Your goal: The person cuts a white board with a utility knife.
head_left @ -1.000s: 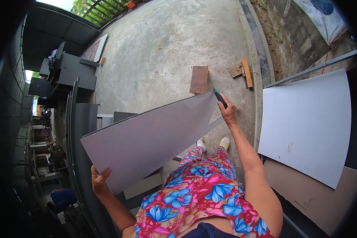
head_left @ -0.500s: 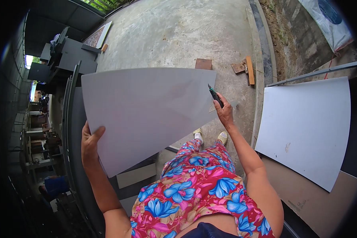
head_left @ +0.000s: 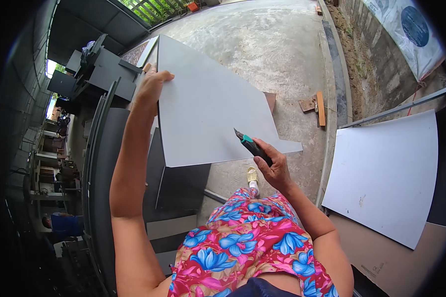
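Grey panel edge gripped by left hand, right hand clenching green knife, open concrete beyond

Sheet between left hand and right hand, knife at its near edge, board to the right

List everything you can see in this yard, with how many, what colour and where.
thin grey flat board: one, grey, held up at centre
green-and-black utility knife: one, green and black, tip over the board's lower edge
large white flat sheet: one, white, right
brown cardboard sheet: one, brown, under the white sheet
short wooden offcuts: a few, brown, on the floor
dark grey upright panels: several, left
bare concrete floor: grey, top
person in blue: one, lower left
left hand: gripping the board's top corner
right hand: closed round the knife
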Available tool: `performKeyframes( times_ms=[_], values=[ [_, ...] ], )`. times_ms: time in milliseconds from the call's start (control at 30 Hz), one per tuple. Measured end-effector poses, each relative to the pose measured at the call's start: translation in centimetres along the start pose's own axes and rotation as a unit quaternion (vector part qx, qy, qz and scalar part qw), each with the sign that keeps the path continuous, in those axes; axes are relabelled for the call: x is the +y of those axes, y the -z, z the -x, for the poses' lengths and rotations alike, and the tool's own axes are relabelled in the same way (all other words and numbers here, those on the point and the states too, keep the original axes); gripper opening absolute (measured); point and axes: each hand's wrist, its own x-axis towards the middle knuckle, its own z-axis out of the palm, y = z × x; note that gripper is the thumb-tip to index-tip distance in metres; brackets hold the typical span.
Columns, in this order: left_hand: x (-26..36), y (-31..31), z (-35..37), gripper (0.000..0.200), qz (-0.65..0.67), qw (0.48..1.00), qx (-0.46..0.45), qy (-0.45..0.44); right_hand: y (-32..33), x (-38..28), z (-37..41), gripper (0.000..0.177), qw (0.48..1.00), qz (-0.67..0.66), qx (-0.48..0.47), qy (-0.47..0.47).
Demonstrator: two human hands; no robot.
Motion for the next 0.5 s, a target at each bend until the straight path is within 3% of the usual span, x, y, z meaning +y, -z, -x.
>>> performKeyframes(
  times_ms=[100, 233, 267, 500],
  values=[
    [1.8, -1.6, 1.1, 0.067, 0.041, 0.999, -0.027, -0.022, 2.0, -2.2, -1.6, 0.042, 1.000, -0.002, 0.003, -0.027],
    [3.2, -3.0, 2.7, 0.066, 0.063, 0.993, -0.079, -0.065, 4.8, -5.7, -5.7, 0.042, 0.994, 0.035, 0.079, 0.069],
    [3.3, -3.4, 2.9, 0.065, 0.072, 0.989, -0.100, -0.082, 5.7, -7.5, -6.6, 0.043, 0.995, 0.059, 0.066, 0.044],
    [6.2, -6.8, 6.5, 0.058, 0.089, 0.969, -0.197, -0.123, 5.1, -16.5, -16.0, 0.041, 0.930, 0.175, 0.062, 0.317]
  ],
)
